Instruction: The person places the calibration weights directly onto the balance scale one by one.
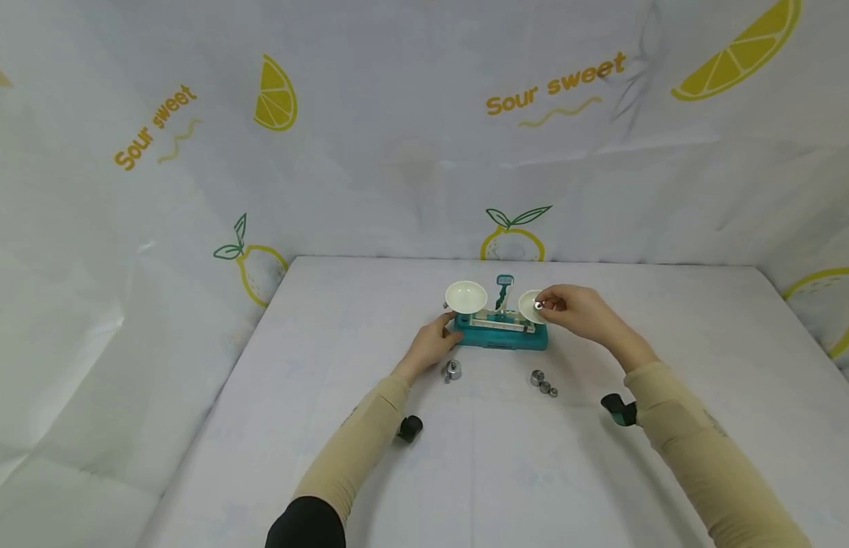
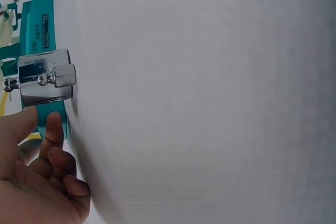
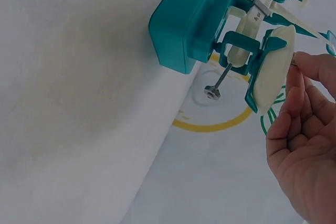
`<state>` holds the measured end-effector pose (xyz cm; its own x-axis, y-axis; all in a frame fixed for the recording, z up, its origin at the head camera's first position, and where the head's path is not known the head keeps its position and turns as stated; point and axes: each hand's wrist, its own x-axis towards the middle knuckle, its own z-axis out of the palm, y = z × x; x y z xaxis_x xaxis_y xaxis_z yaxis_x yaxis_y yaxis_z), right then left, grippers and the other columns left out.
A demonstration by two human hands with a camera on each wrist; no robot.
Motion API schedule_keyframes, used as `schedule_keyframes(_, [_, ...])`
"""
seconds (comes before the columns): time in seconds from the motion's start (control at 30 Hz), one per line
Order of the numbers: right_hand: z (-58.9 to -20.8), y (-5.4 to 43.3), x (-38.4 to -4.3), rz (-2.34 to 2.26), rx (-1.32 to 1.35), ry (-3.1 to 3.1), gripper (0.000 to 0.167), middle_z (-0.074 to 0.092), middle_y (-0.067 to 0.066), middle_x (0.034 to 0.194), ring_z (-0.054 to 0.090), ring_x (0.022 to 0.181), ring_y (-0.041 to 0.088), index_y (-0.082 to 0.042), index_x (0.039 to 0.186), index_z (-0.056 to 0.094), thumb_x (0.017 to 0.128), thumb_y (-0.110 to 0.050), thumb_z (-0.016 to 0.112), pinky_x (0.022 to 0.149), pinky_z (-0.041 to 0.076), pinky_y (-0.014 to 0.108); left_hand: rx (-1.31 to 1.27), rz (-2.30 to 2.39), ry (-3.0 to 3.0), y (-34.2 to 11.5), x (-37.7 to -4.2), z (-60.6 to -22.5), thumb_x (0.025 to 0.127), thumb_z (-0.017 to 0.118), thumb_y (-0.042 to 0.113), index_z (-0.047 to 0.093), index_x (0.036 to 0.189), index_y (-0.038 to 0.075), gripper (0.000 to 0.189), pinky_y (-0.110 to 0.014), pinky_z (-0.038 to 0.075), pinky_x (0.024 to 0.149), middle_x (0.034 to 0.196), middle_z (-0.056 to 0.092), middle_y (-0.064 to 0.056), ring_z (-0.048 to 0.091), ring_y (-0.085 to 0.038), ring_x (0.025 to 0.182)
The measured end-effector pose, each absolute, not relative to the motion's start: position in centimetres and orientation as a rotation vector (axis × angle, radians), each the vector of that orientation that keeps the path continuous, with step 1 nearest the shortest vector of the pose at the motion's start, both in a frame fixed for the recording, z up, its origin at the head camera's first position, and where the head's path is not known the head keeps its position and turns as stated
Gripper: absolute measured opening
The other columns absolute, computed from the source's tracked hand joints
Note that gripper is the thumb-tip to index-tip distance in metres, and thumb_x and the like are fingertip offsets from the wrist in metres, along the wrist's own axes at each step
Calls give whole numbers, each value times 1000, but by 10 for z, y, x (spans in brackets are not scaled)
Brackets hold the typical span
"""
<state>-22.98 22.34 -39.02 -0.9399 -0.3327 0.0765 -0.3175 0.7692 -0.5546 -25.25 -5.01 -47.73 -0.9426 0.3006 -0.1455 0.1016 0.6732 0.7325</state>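
Note:
A teal balance scale with two cream pans stands toward the back of the table. My left hand holds the left end of its base, with thumb and fingers at the corner in the left wrist view. The left pan holds nothing. Over the right pan, my right hand pinches a small shiny metal weight between thumb and fingertips. In the right wrist view the fingertips are right at the right pan, and the weight is mostly hidden behind them.
A large metal weight with a small one beside it stands in front of the left hand. Several smaller weights stand in a row in front of the scale's right end. A white lemon-printed sheet hangs behind the table.

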Motion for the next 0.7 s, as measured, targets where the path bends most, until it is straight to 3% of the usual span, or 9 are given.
schedule_keyframes(0.27, [-394, 215, -239, -884, -526, 2965, 25, 61, 11, 87, 51, 78, 20, 4, 108, 62, 91, -13, 57, 65, 42, 30, 315, 1126, 2635, -50, -250, -474, 95, 53, 30, 36, 143, 12, 54, -20, 41, 60, 84, 61, -3, 50, -9, 68])
schedule_keyframes(0.7, [-396, 208, -245, -760, -512, 2977, 25, 63, 9, 83, 50, 74, 21, 1, 108, 65, 90, -13, 55, 80, 30, 54, 327, 1149, 2630, -51, -250, -475, 95, 53, 29, 37, 143, 12, 53, -21, 41, 60, 82, 61, -3, 51, -9, 68])
